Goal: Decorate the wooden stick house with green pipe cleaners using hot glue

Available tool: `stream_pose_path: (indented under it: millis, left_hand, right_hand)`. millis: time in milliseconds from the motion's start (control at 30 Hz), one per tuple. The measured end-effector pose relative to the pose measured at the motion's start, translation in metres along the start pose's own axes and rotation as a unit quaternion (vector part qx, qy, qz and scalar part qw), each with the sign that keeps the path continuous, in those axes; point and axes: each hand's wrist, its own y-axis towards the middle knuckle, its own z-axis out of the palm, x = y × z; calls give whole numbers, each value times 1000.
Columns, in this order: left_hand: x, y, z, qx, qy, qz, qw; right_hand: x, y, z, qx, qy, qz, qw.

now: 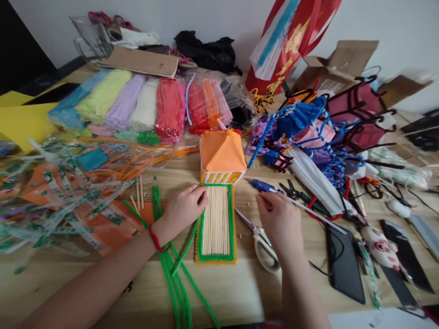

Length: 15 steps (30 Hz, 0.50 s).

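Observation:
A flat panel of wooden sticks, framed with green and orange pipe cleaners, lies on the wooden table before me. Behind it stands a small house with an orange roof. My left hand, with a red cord at the wrist, rests on the panel's left edge, fingers curled against the green border. My right hand is closed around a blue glue gun, whose nozzle points toward the panel's upper right corner. Loose green pipe cleaners run under my left wrist.
White-handled scissors lie between the panel and my right hand. Packets of coloured pipe cleaners fill the back, plastic wrappers the left. Blue and pink pipe-cleaner crafts, pliers, dark phones and cardboard boxes crowd the right.

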Motion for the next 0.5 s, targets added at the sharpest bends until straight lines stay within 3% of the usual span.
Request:
stream_pose_path:
  millis: [133,267,367,500]
  left_hand:
    - [0,-1,1,-3,1,-6,1000]
    - [1,-2,3,2,-7,-2,1000]
    - [2,-2,4,0,-12,3,1000]
    - [2,-2,4,-3,-10,3,1000]
  right_hand:
    - [32,-4,27,96,112,-146,978]
    - [46,-10,61,93,90,-232,964]
    - [46,-14,73,73,45,-251,964]
    - [48,-16,71,70,-35,-214,974]
